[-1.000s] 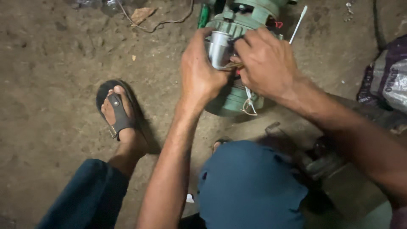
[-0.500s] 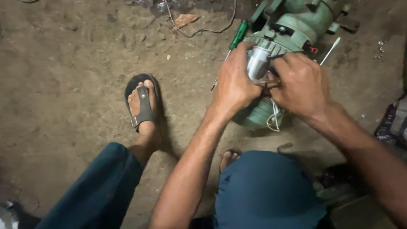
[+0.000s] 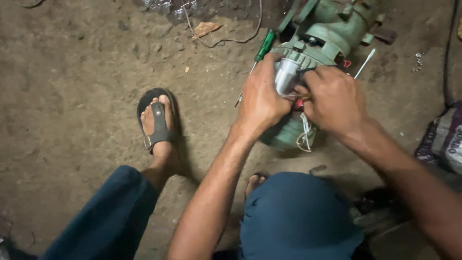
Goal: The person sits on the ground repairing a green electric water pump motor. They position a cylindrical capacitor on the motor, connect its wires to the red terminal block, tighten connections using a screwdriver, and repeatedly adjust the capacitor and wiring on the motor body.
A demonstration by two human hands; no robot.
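1. This looks like a rough, informal repair spot on bare ground, not a fitted workshop: the floor is packed dirt, pitted and dusty.
2. A green motor housing lies straight on the earth (no bench or stand shows under it).
3. Tools lie loose beside it: a green-handled screwdriver and a thin white-handled tool.
4. Scraps lie about: a stray wire, a dry leaf, small metal bits.
5. The person crouches low in an open sandal.
6. A printed sack sits at the right edge.
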